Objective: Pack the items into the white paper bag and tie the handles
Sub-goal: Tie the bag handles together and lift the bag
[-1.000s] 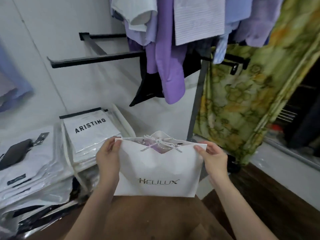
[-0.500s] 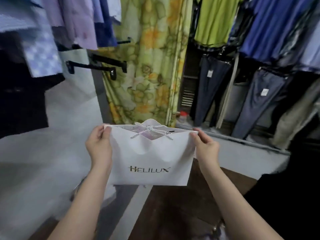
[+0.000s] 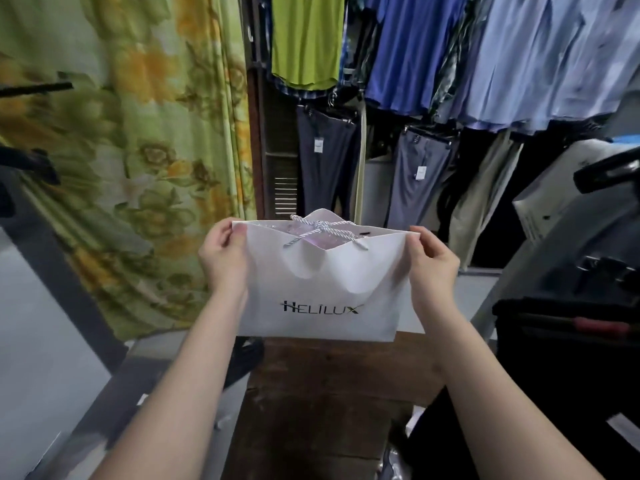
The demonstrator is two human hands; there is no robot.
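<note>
I hold a white paper bag (image 3: 322,289) printed "HELILUX" upright in the air in front of me. My left hand (image 3: 223,258) pinches its upper left corner and my right hand (image 3: 431,268) pinches its upper right corner. The twisted rope handles (image 3: 320,228) are knotted together across the bag's mouth. A pale purple packed item (image 3: 311,237) shows just inside the opening, mostly hidden by the bag's front wall.
A green floral curtain (image 3: 138,150) hangs at the left. Trousers (image 3: 325,161) and blue shirts (image 3: 519,57) hang on racks behind the bag. Dark wooden floor (image 3: 322,393) lies below. A dark stack of clothes (image 3: 568,341) sits at the right.
My view has swung to the right, from the stacked shirt packets and purple shirts to the curtain and trouser racks. The bag stays held by both top corners, knot unchanged.
</note>
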